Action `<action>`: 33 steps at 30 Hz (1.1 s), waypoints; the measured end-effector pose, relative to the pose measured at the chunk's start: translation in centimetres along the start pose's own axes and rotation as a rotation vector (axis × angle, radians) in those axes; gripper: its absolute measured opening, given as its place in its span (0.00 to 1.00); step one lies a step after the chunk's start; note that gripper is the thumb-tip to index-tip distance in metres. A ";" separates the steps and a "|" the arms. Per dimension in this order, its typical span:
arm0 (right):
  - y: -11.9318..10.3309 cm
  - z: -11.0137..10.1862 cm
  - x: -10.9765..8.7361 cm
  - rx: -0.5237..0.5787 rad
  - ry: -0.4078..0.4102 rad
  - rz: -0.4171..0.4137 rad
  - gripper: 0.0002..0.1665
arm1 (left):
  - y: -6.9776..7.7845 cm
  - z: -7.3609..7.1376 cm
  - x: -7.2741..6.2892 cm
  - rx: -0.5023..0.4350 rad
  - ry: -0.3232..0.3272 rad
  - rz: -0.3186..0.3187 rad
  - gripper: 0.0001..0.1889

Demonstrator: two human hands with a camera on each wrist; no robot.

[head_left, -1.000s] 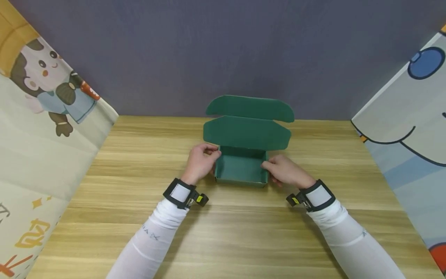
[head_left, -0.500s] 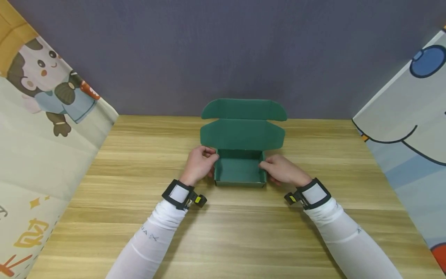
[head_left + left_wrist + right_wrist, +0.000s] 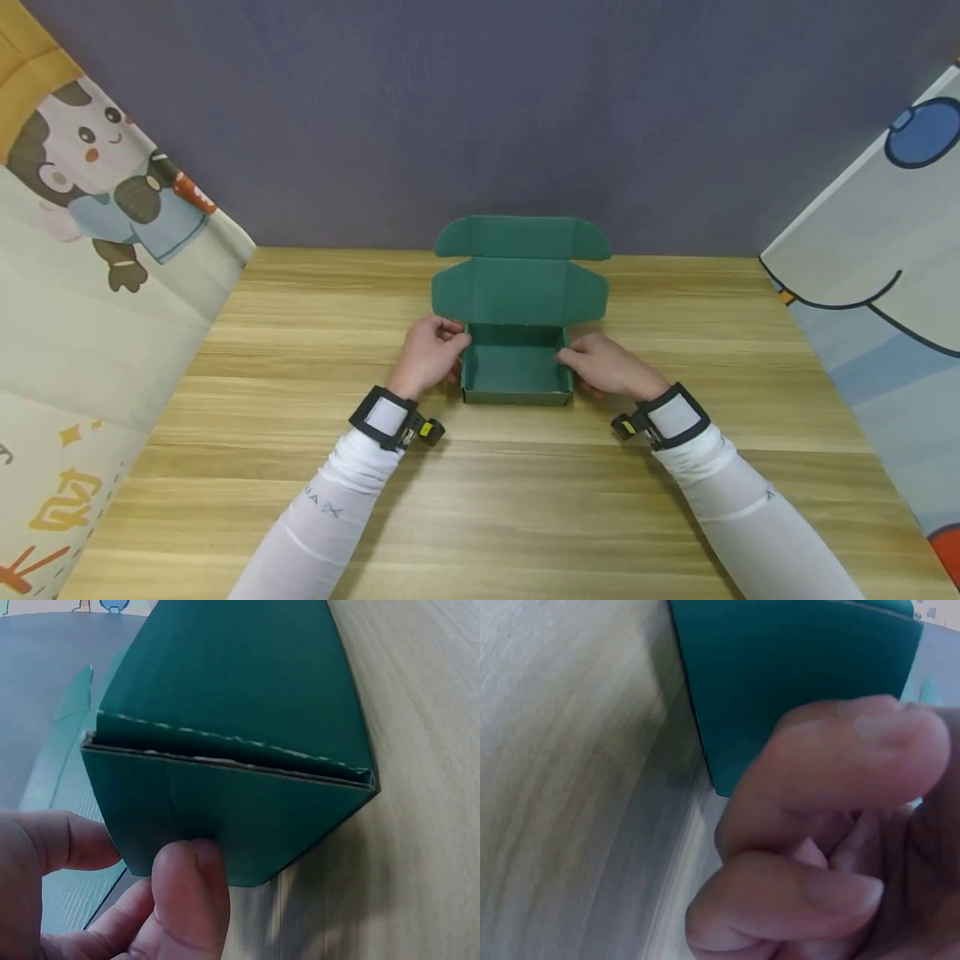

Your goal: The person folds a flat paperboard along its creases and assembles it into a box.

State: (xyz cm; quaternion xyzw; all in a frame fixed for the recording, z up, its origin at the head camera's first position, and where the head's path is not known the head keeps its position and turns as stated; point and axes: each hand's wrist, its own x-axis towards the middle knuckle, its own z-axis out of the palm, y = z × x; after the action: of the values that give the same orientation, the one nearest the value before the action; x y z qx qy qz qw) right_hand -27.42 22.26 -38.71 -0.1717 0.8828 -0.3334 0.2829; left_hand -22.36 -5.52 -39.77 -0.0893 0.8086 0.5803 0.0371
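Observation:
A green cardboard box (image 3: 517,369) stands on the table with its lid (image 3: 519,290) raised at the back and its bare inside floor showing. My left hand (image 3: 429,354) holds the left wall near the back corner, thumb at the top edge. In the left wrist view, thumb and fingers of the left hand (image 3: 142,892) are by the outer face of the box's side wall (image 3: 217,802). At the right wall, my right hand (image 3: 609,365) grips with the thumb over the top edge. Its curled fingers (image 3: 817,765) lie against the outer side in the right wrist view.
The wooden table (image 3: 495,508) runs back to a dark grey-blue wall (image 3: 480,117), close behind the lid. Cloths with cartoon prints, a left cloth (image 3: 67,333) and a right cloth (image 3: 877,275), border the sides. Both wrists wear black camera straps.
The box has turned slightly to stand square, and its lid has shifted a little left and toward me. Both hands have stayed on the side walls, the right one moving slightly left.

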 end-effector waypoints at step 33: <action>0.8 -4.6 -0.9 0.044 0.326 0.031 0.48 | 1.6 -2.2 2.6 -0.237 0.246 0.185 0.13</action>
State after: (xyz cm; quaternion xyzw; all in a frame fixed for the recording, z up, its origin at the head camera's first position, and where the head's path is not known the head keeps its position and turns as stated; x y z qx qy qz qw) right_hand -29.61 25.56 -36.03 -0.0957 0.9120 -0.3716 0.1447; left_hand -25.14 -7.36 -37.99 -0.0885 0.7380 0.6570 -0.1261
